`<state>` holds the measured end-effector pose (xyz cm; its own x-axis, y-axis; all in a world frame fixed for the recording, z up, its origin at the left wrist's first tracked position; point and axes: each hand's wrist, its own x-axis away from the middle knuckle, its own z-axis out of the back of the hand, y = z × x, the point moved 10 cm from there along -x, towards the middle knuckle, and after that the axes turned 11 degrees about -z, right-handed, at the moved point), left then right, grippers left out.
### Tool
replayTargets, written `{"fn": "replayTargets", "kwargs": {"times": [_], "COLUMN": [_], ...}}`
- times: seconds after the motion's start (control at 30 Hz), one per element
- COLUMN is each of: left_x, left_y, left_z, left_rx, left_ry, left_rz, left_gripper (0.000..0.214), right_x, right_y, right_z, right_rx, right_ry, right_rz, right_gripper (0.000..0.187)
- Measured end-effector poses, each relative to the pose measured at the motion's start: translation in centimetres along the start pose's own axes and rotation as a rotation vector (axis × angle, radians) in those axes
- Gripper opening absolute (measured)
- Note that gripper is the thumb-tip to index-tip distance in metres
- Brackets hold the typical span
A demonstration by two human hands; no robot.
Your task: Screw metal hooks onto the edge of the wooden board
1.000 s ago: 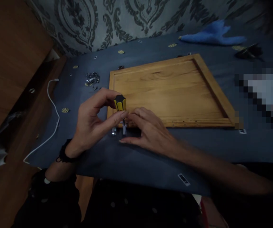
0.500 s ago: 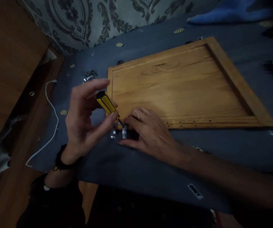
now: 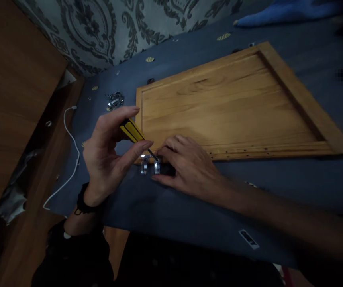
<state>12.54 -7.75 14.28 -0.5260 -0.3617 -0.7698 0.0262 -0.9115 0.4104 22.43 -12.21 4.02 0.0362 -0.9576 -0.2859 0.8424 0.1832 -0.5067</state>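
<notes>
My left hand [image 3: 108, 153] is closed round the yellow and black handle of a screwdriver [image 3: 132, 130], which slants down to the right. Its dark shaft meets a silver metal hinge [image 3: 156, 166] at the near left corner of a framed wooden panel [image 3: 219, 107]. Curled over the panel's near edge, my right hand [image 3: 186, 165] steadies the hinge between fingers and thumb. Two rounded hinge parts jut out past the edge. The exact contact of the right fingertips and the screwdriver tip is partly hidden.
More shiny metal hardware [image 3: 115, 100] lies left of the panel on the blue-grey cloth [image 3: 189, 223]. A white cable [image 3: 77, 145] curves along the left side. Blue fabric [image 3: 279, 14] sits at the back right, and patterned wallpaper [image 3: 147, 24] rises behind.
The camera view has shifted slightly. My left hand has turned a little on the screwdriver handle, its fingers now closer to it; the right hand stays at the hinge.
</notes>
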Motion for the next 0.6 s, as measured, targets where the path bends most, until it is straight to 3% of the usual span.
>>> {"fn": "replayTargets", "kwargs": {"times": [0.27, 0.43, 0.5, 0.6], "left_x": [-0.3, -0.3, -0.1, 0.6], "left_y": [-0.3, -1.2, -1.4, -1.8], "left_z": [0.1, -0.3, -0.8, -2.2], "left_rx": [0.009, 0.160, 0.235, 0.395], "left_ry": [-0.071, -0.115, -0.095, 0.000], "left_rz": [-0.023, 0.016, 0.110, 0.366], "left_gripper": [0.040, 0.041, 0.039, 0.025], "right_x": [-0.3, -0.3, -0.3, -0.3], "right_y": [-0.1, 0.0, 0.0, 0.0], "right_z": [0.0, -0.1, -0.1, -0.1], "right_rx": [-0.015, 0.009, 0.003, 0.014], "right_ry": [-0.025, -0.024, -0.022, -0.023], "right_rz": [-0.004, -0.008, -0.006, -0.006], "right_gripper": [0.044, 0.047, 0.047, 0.047]}}
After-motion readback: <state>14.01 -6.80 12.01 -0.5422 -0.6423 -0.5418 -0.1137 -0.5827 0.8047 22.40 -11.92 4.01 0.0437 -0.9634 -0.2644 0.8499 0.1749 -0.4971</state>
